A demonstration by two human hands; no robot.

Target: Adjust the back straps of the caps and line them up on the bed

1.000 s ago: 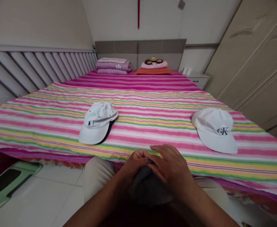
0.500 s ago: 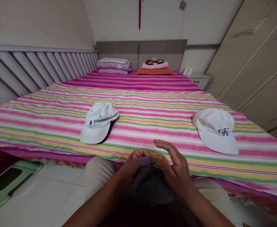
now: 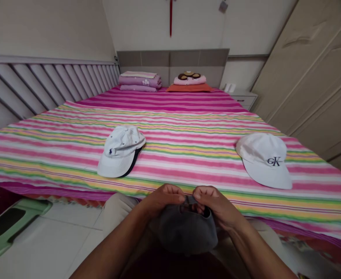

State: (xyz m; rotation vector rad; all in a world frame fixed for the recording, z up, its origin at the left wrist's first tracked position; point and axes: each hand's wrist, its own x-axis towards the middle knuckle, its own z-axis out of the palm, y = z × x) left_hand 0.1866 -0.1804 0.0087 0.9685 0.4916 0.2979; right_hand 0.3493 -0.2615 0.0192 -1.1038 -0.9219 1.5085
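A dark grey cap [image 3: 188, 230] rests low over my lap, its back strap and opening turned toward the bed. My left hand [image 3: 166, 199] pinches the strap from the left. On the other side my right hand [image 3: 214, 201] grips the strap's right part, thumb on top. Part of the cap's underside and some fingers are hidden. Farther out on the bed, a white cap with a small dark emblem [image 3: 121, 151] lies to the left. A second white cap with dark letters [image 3: 265, 159] lies to the right.
A striped bedspread [image 3: 182, 147] covers the bed before me. Folded purple bedding [image 3: 140, 82] and an orange pillow [image 3: 188, 88] are at the headboard [image 3: 155, 58]. A green stool [image 3: 16, 228] stands on the floor at left. A wardrobe [image 3: 312, 77] rises at right.
My right hand has come down and in from hovering apart with spread fingers, and now grips the grey cap's strap. The left hand keeps hold. Both white caps stay put.
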